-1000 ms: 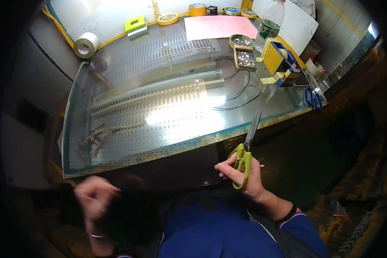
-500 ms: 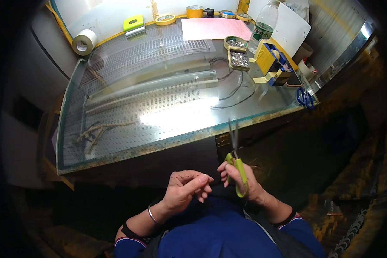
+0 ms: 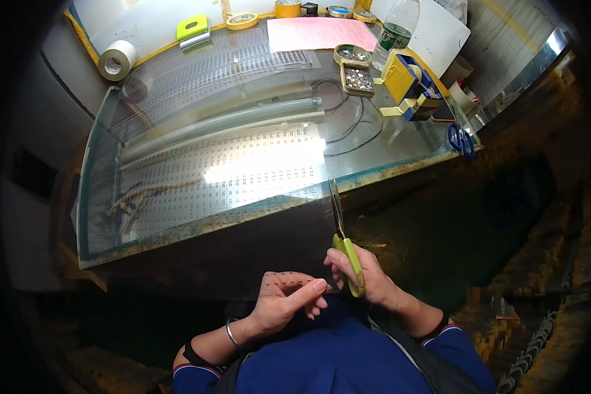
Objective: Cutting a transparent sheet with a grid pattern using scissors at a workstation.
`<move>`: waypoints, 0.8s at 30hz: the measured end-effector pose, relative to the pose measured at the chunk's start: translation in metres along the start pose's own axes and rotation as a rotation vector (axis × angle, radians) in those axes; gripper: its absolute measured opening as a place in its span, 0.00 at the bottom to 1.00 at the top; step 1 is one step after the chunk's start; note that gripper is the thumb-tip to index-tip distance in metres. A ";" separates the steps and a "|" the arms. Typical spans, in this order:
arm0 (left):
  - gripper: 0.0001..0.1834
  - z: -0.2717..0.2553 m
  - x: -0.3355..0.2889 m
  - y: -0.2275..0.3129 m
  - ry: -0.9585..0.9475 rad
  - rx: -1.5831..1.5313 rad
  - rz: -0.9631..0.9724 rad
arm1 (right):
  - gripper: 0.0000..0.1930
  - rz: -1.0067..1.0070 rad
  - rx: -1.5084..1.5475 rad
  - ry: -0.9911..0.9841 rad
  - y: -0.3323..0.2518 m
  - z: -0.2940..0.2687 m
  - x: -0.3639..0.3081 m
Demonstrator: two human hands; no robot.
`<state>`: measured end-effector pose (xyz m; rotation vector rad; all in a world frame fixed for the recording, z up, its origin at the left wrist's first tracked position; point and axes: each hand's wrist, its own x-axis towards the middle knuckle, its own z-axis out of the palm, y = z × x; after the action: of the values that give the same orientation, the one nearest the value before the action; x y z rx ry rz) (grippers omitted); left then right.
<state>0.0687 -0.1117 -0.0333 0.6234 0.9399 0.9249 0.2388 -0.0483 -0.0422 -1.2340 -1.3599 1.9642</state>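
Right hand (image 3: 364,276): we see it closed around the green handles of the scissors (image 3: 343,240), blades pointing up and away from the body toward the table edge; blades look nearly together. Held upright like this, the tips stay clear of the other hand.
Left hand (image 3: 285,302): fingers pressed together, pinching a small transparent dotted piece (image 3: 284,281) between thumb and fingertips. We judge it is held close to the scissors so both hands can work on it in the lap.
Location of work: below the front edge of the table (image 3: 243,220), over the person's blue top, not on the glass.
Table surface: a large clear dotted sheet (image 3: 243,171) lies flat across the glass; flat lay keeps the pattern readable.
Cables: thin dark wires (image 3: 348,125) loop on the glass just beside the sheet.
Small trays: two trays of small pieces (image 3: 356,69) sit at the far right, near a water bottle (image 3: 394,29).
Tape: a white roll (image 3: 117,60) at the far left corner; more rolls line the back edge, well apart from the hands.
Spare tool: blue scissors (image 3: 459,138) rest at the right table edge.
Bracelet: on the left wrist (image 3: 230,332).
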 end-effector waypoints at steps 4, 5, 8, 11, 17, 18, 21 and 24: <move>0.10 0.000 0.000 -0.001 -0.007 0.004 0.008 | 0.18 -0.007 0.004 0.016 0.000 0.001 0.000; 0.10 0.001 -0.001 -0.002 -0.014 0.008 0.004 | 0.18 0.001 0.003 0.022 0.000 0.001 0.000; 0.10 0.002 -0.001 -0.005 -0.019 -0.007 -0.004 | 0.18 0.001 0.005 0.030 0.001 0.001 0.000; 0.10 0.004 0.000 -0.003 -0.001 -0.024 -0.014 | 0.18 -0.010 -0.001 0.028 0.001 0.000 -0.001; 0.11 0.004 0.000 -0.002 0.004 -0.017 -0.014 | 0.17 0.010 -0.045 0.025 -0.003 -0.001 -0.004; 0.11 0.004 0.000 -0.002 -0.003 -0.022 -0.022 | 0.16 0.022 -0.074 0.031 -0.004 -0.001 -0.004; 0.11 0.005 0.000 -0.001 -0.014 -0.012 -0.047 | 0.16 0.012 -0.092 0.029 -0.005 -0.002 -0.005; 0.11 0.006 0.000 0.001 -0.029 -0.004 -0.064 | 0.16 0.011 -0.125 0.036 -0.008 -0.001 -0.007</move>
<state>0.0730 -0.1114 -0.0295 0.5983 0.9269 0.8588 0.2424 -0.0500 -0.0320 -1.3292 -1.4799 1.8802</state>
